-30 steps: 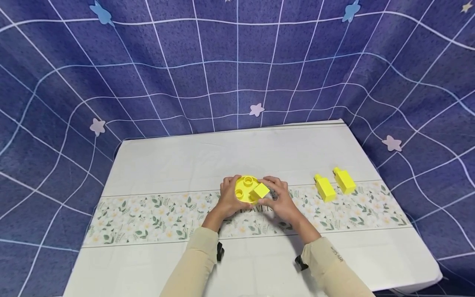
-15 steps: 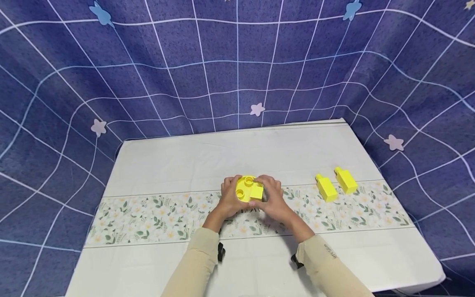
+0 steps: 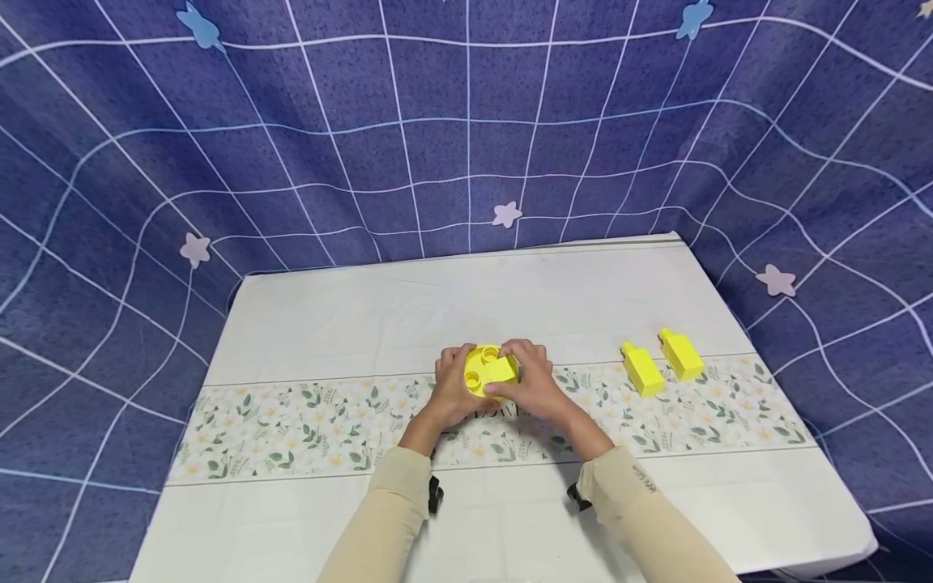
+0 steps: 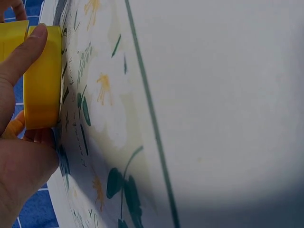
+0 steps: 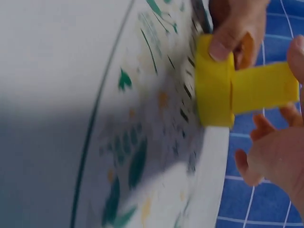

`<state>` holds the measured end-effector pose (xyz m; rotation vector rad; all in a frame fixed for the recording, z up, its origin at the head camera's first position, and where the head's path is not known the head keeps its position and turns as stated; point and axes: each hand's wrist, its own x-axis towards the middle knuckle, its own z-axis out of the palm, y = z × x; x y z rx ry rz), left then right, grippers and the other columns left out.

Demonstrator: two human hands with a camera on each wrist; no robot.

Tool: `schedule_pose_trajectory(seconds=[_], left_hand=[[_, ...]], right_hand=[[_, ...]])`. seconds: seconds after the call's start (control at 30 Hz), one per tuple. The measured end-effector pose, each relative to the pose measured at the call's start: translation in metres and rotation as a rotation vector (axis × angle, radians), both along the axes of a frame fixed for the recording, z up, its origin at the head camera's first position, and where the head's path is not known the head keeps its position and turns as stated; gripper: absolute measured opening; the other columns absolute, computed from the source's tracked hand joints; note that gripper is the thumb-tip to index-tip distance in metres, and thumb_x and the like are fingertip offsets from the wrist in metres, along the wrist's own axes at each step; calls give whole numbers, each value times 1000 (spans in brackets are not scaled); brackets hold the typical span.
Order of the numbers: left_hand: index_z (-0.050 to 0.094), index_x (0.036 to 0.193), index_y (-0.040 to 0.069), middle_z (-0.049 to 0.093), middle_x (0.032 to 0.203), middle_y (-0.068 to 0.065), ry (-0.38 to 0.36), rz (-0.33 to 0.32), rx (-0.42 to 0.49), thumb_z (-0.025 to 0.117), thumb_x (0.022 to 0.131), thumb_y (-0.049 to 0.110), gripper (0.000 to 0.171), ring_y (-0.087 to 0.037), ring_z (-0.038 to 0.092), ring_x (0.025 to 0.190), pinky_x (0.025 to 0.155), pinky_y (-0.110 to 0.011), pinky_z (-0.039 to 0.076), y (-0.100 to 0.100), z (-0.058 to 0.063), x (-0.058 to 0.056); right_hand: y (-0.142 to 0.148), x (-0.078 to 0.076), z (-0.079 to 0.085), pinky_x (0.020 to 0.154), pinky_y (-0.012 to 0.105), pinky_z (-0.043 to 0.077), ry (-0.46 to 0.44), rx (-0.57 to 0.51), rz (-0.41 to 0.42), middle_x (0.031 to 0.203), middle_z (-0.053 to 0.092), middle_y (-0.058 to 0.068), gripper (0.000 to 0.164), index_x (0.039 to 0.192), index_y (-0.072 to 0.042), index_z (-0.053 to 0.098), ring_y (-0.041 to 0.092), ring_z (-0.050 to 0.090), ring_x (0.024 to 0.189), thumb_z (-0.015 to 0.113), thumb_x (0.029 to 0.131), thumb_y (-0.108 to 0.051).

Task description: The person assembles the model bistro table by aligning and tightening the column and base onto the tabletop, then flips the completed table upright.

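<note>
A round yellow base (image 3: 476, 363) with raised ring sockets rests on the table in the head view. My left hand (image 3: 449, 390) grips its left side, the thumb pressed on the rim in the left wrist view. On the base's right part stands a rectangular yellow block (image 3: 499, 370), its lower end against the base in the right wrist view. My right hand (image 3: 538, 390) holds this block between thumb and fingers. Two similar yellow blocks, a nearer one (image 3: 643, 372) and a farther one (image 3: 682, 357), lie to the right, each with a narrow peg at one end.
A white tablecloth (image 3: 350, 316) with a flowered band (image 3: 306, 429) covers the table. Behind it and at both sides hangs a blue curtain (image 3: 364, 146) with grid lines and stars.
My right hand has moved left with the yellow block, from the base's right edge further onto it, and the block has turned. My left hand stays on the base.
</note>
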<state>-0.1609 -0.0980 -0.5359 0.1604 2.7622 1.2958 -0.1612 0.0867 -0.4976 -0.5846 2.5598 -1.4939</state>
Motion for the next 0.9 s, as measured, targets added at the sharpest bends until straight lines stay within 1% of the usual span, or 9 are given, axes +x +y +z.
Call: schedule_pose_trajectory(seconds=[0.1,0.17,0.23,0.33,0.43,0.53,0.6,0.8,0.9], left_hand=[[34,147,17,32,135,-8,-2,0,-4,94,55,36,111,-23,29,117,96,-42,37,0,-1,-1],[34,147,18,32,135,-7,-3,0,-10,94,55,36,111,-23,29,117,96,-42,37,0,-1,-1],[35,146,20,32,134,-7,-6,2,-12,94,55,36,109,-23,29,117,95,-42,38,0,-1,-1],[36,145,21,32,134,-6,-9,6,-3,94,56,34,107,-23,29,117,95,-43,39,0,-1,1],[35,146,21,32,135,-6,-20,12,13,94,56,32,108,-23,29,118,97,-43,39,0,-1,3],[33,147,20,31,136,-6,-29,11,27,94,56,31,110,-23,29,119,97,-43,39,0,0,4],[34,147,19,31,136,-6,-29,7,37,94,56,31,110,-23,29,118,96,-43,39,0,0,4],[33,148,21,31,134,-4,-46,17,31,94,55,33,112,-21,29,116,96,-41,37,1,0,4],[32,148,20,31,134,-4,-51,23,29,94,55,33,113,-21,29,116,97,-41,37,1,1,3]], right_hand=[[-8,-2,-2,93,50,17,21,16,-43,130,45,11,46,107,-12,45,27,29,111,77,82,-32],[-9,-3,0,95,51,17,29,21,-22,135,42,13,47,112,-9,47,29,28,116,76,83,-31],[-6,-5,3,98,56,15,22,13,38,144,36,13,48,124,-10,50,31,25,123,73,86,-27],[3,-8,11,103,63,9,-36,0,152,155,25,7,50,138,-20,52,32,16,135,66,91,-22],[11,-13,16,104,68,4,-67,28,244,158,20,5,47,140,-24,52,34,10,139,59,94,-18],[14,-17,17,103,69,6,-51,71,268,157,23,8,46,139,-22,52,36,12,138,59,94,-16],[12,-19,16,103,67,10,-40,83,230,153,30,9,45,135,-18,54,36,17,135,63,91,-15],[2,-20,8,101,55,19,-34,112,-37,126,48,5,39,106,-14,48,28,30,117,76,83,-27],[3,-18,6,99,54,19,-29,96,-69,120,48,8,43,104,-10,45,29,29,113,77,82,-29]])
